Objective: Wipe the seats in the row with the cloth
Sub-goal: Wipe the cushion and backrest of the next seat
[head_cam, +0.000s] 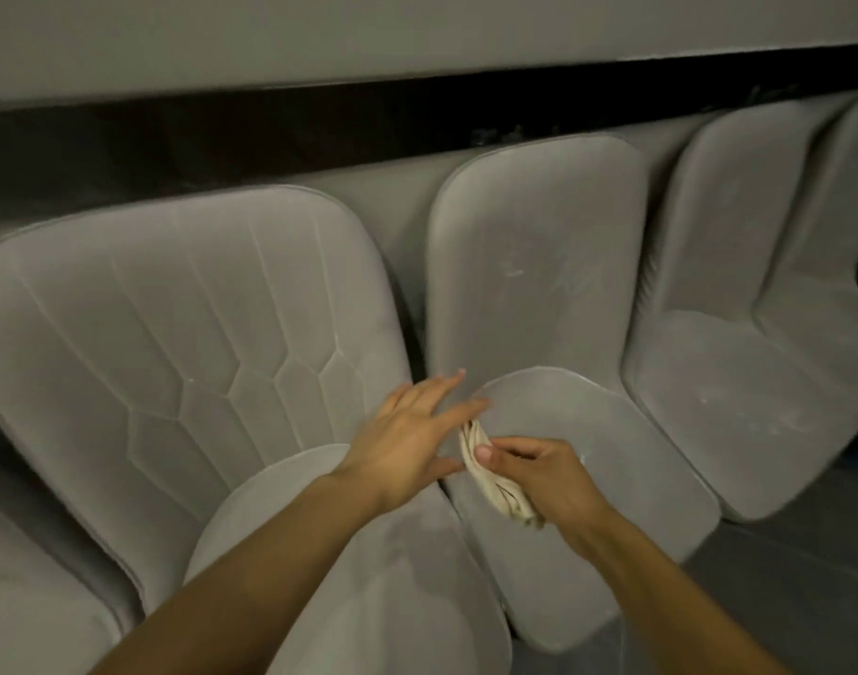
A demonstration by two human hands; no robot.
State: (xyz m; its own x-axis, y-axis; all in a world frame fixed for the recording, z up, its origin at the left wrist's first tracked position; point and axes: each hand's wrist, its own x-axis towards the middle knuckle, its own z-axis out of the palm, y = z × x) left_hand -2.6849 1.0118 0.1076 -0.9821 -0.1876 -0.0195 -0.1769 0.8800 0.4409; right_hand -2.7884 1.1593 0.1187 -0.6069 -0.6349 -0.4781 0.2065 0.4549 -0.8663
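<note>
A row of grey velvet seats runs across the view. The left seat [183,343] has a stitched, quilted back. The middle seat [612,445] has a plain back with faint pale marks. My right hand [539,479] is shut on a bunched cream cloth [485,475] over the left part of the middle seat's cushion. My left hand [412,436] hovers flat with fingers spread at the gap between the two seats, its fingertips close to the upper end of the cloth.
A third grey seat [738,397] stands to the right, with part of another beyond it. A dark band [271,134] and a pale wall run behind the row. Dark floor [806,552] shows at the lower right.
</note>
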